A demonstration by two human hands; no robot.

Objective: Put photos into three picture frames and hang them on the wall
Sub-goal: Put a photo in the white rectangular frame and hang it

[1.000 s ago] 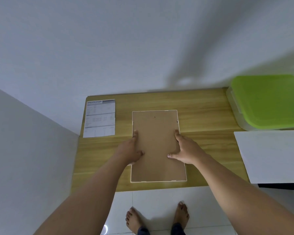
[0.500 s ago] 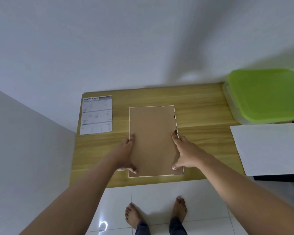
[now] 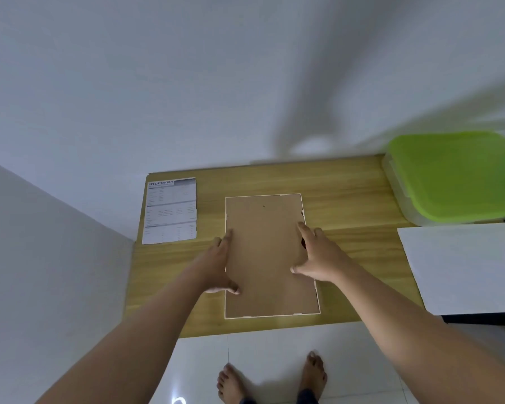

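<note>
A picture frame [image 3: 267, 255] lies face down in the middle of the wooden table [image 3: 347, 199], its brown backing board up and a thin white rim around it. My left hand [image 3: 217, 265] rests along the frame's left edge, fingers straight and the thumb on the backing. My right hand [image 3: 318, 255] lies on the right side of the backing with spread, straight fingers over the right rim. A blank white sheet [image 3: 467, 266] lies at the table's right end.
A printed specification sheet [image 3: 171, 211] lies at the table's back left corner. A clear box with a green lid [image 3: 455, 176] stands at the back right. White walls close the back and left; my bare feet stand on white tiles below the front edge.
Both hands have slid a little along the frame's side edges, and the right fingers have spread. The frame stays flat on the table.
</note>
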